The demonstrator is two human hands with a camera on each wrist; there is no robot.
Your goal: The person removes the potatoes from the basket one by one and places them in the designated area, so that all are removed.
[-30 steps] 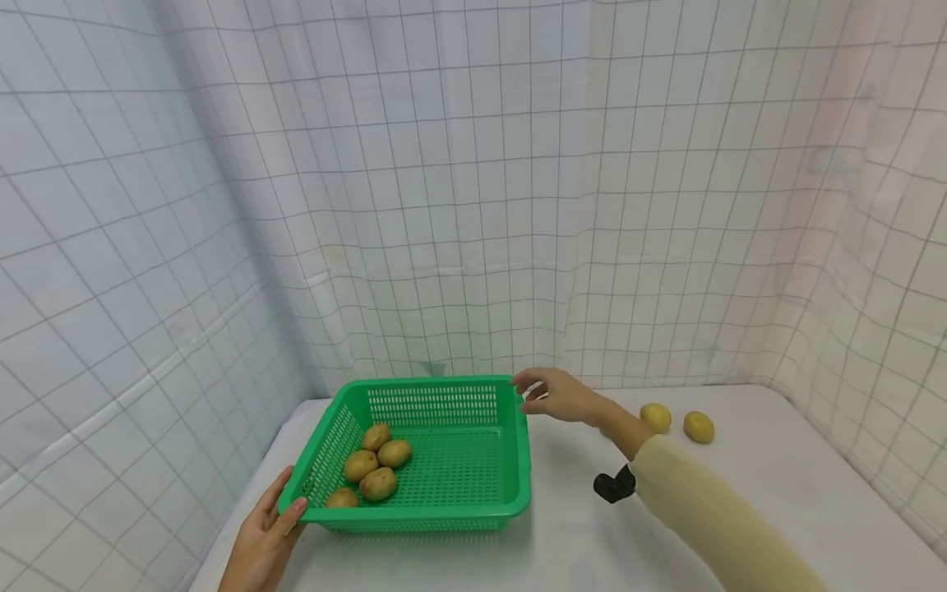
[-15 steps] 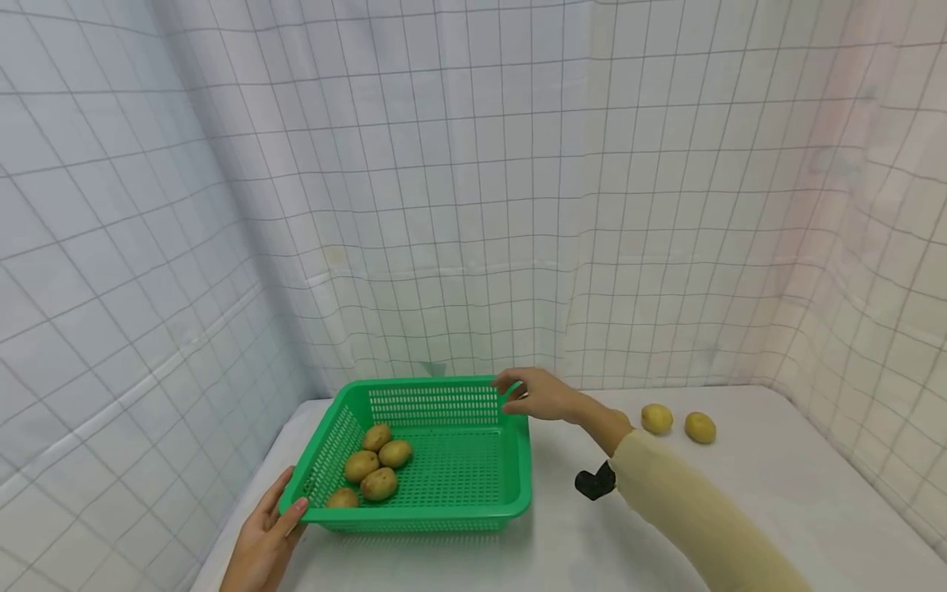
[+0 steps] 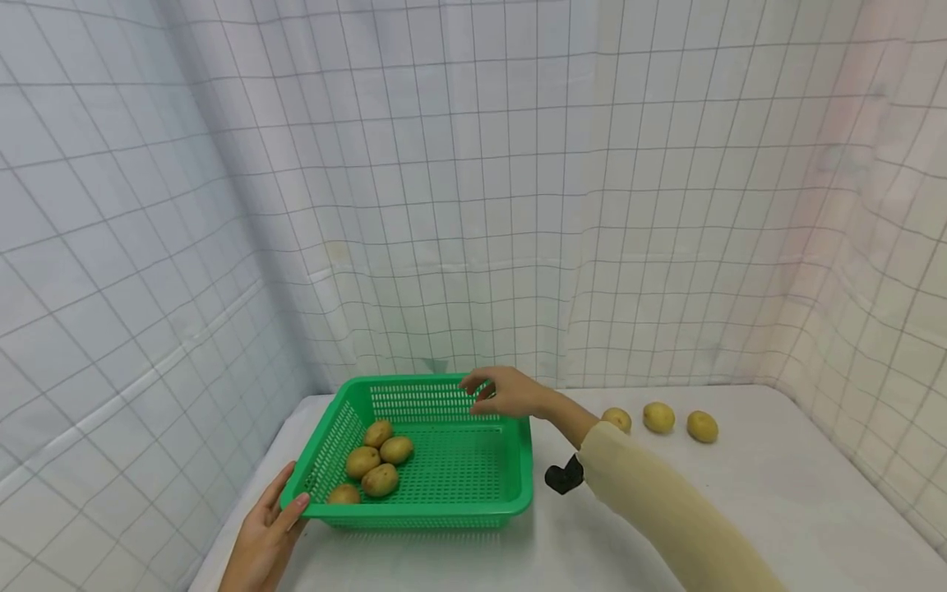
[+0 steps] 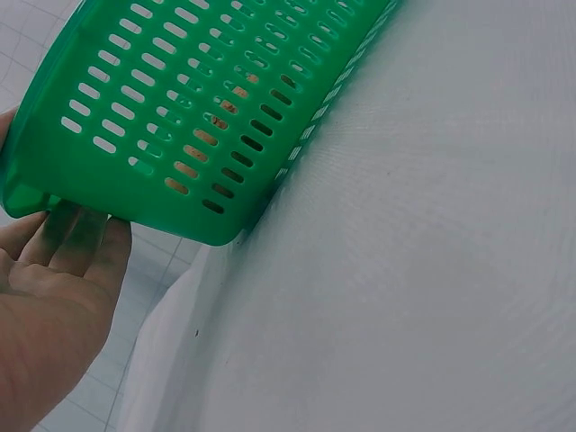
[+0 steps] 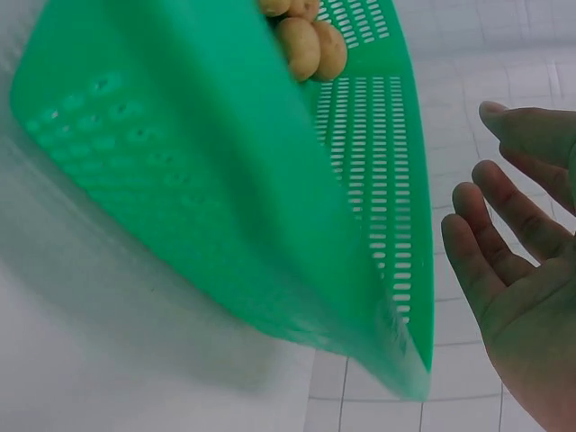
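Observation:
A green plastic basket [image 3: 414,511] with slotted walls stands on the white table, several potatoes [image 3: 380,480] gathered along its left side. My left hand [image 3: 265,533] grips the basket's near left corner, thumb on top of the rim. From the left wrist view, fingers of that hand [image 4: 67,270] reach under the rim [image 4: 31,193]. Over the basket's far right part hovers my right hand [image 3: 510,393], its fingers loosely bent with nothing between them. In the right wrist view, the right hand [image 5: 531,261] is apart from the basket wall [image 5: 387,180].
Three more potatoes lie in a row on the table right of the basket: a near one [image 3: 617,420] by the right sleeve, a middle one [image 3: 658,418] and a far one [image 3: 702,426]. A black object [image 3: 565,476] shows under the right forearm. White grid-patterned curtains [image 3: 473,205] surround the table.
My right hand has moved left, from the basket's right rim to over its inside, uncovering the near potato on the table. The left hand keeps its grip on the corner.

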